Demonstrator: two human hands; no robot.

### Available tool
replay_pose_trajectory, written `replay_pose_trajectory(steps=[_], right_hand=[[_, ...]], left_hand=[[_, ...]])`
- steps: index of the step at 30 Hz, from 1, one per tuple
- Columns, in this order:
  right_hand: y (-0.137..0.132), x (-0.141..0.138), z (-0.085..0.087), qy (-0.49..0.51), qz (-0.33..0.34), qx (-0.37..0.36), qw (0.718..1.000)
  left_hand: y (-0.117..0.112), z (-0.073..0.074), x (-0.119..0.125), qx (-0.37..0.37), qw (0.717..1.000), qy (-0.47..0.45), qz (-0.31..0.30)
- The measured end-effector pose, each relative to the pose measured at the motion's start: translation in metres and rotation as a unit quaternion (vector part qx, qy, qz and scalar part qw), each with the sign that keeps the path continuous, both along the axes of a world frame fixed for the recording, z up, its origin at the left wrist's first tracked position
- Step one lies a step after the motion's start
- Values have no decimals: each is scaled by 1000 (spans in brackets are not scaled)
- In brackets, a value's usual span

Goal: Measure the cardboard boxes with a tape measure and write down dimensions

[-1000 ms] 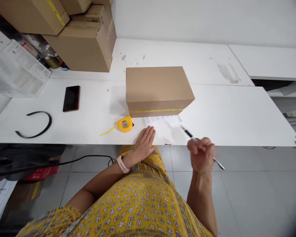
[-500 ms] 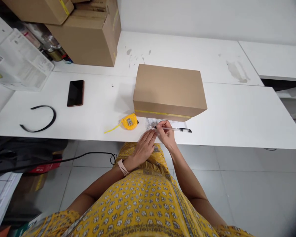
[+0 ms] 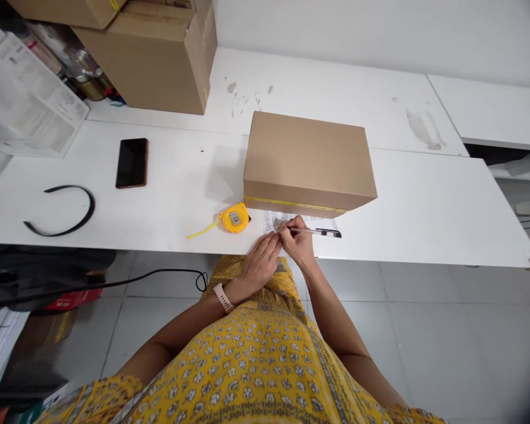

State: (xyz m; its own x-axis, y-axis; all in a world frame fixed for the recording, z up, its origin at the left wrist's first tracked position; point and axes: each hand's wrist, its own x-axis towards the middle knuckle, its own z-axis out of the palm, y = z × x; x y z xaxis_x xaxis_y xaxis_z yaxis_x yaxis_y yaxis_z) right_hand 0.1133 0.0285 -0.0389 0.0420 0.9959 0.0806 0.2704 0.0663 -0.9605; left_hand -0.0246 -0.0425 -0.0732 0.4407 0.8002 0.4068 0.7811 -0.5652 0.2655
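A printed sheet of paper (image 3: 311, 222) lies at the front edge of the white table (image 3: 424, 206), partly under a closed brown cardboard box (image 3: 308, 160) with yellow tape. My right hand (image 3: 297, 244) grips a pen (image 3: 318, 232), its tip on the left part of the sheet. My left hand (image 3: 258, 263) lies flat with fingers stretched out, fingertips on the paper's left corner beside my right hand. A pink watch (image 3: 223, 297) is on my left wrist. A yellow tape measure (image 3: 234, 218) sits just left of the paper, a short length of tape pulled out.
A black phone (image 3: 132, 162) and a curved black band (image 3: 62, 211) lie on the table's left part. Stacked cardboard boxes (image 3: 159, 53), a white printed carton (image 3: 22, 106) and some tins stand at the back left. A black cable (image 3: 115, 284) runs below the table.
My right hand came in from off the table's right front and set the pen tip on the paper. My left hand stayed flat on the sheet. The view shifted slightly.
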Motion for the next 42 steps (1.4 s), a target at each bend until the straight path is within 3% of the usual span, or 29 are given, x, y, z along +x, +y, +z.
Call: replay_pose_trajectory(steps=[25, 42], right_hand=[[-1, 3, 1, -44, 30, -3, 999], [0, 3, -2, -28, 7, -2, 1000]], left_hand=[[0, 13, 1, -13, 1000, 2, 6], [-1, 10, 0, -25, 1000, -8, 1]])
